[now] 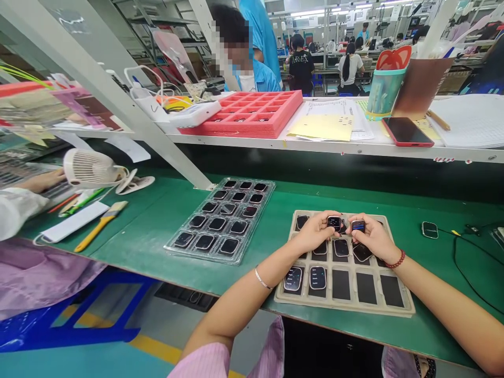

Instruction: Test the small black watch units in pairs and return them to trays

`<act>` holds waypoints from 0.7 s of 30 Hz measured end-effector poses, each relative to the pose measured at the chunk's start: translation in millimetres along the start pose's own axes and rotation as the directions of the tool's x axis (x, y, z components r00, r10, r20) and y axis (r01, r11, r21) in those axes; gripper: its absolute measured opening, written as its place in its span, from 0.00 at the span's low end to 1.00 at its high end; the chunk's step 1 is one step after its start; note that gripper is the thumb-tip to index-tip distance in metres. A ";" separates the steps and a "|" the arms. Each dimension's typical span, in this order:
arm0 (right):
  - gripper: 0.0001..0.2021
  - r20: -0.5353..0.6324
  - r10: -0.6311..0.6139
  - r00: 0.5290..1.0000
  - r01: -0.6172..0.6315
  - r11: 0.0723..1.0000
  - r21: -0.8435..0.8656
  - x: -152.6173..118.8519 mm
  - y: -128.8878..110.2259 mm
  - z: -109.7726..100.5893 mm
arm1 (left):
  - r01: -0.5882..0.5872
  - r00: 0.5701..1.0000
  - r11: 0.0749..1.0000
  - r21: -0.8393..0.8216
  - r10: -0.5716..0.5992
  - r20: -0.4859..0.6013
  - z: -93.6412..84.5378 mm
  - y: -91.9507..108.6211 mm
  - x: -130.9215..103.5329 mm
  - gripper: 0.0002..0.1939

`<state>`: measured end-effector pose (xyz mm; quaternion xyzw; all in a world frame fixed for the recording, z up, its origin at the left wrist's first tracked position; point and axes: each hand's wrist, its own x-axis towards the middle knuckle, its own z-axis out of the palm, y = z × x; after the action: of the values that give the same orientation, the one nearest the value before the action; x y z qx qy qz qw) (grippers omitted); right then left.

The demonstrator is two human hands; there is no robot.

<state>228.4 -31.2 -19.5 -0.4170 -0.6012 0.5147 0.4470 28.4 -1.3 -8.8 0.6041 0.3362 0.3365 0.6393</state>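
Note:
Over the far part of a beige compartment tray (344,308), my left hand (317,231) pinches a smartwatch body (334,223) with a lit screen. Close beside it, my right hand (372,237) grips a second lit watch body (358,226). Both screens face up toward me. Below my hands more watch bodies sit in the middle row, among them one dark watch (340,248) and one lying askew (361,252). In the near row two watches with lit text (293,279) fill the left pockets; the other pockets there show black pads.
A clear plastic tray (252,231) of dark-screened watches lies to the left. At right, a watch body (429,230) lies near black cables (454,257). Further left are a brush (100,227) and a small fan (92,168). A shelf (315,145) spans the back; a co-worker's arm is at far left.

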 end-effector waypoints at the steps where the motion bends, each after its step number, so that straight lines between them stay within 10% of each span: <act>1: 0.11 0.004 -0.001 1.000 0.001 1.000 -0.001 -0.1 0.0 -0.1 | -0.001 1.000 1.000 0.003 0.001 0.002 0.2 0.5 -0.3 0.21; 21: 0.11 0.019 -0.037 0.999 0.038 0.998 -0.051 -1.0 1.2 0.0 | 0.001 1.000 1.000 -0.013 -0.001 -0.003 1.5 3.1 -1.3 0.23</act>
<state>228.7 -32.0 -20.8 -0.4123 -0.6260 0.4944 0.4401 28.8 -3.1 -5.6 0.5993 0.3355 0.3394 0.6427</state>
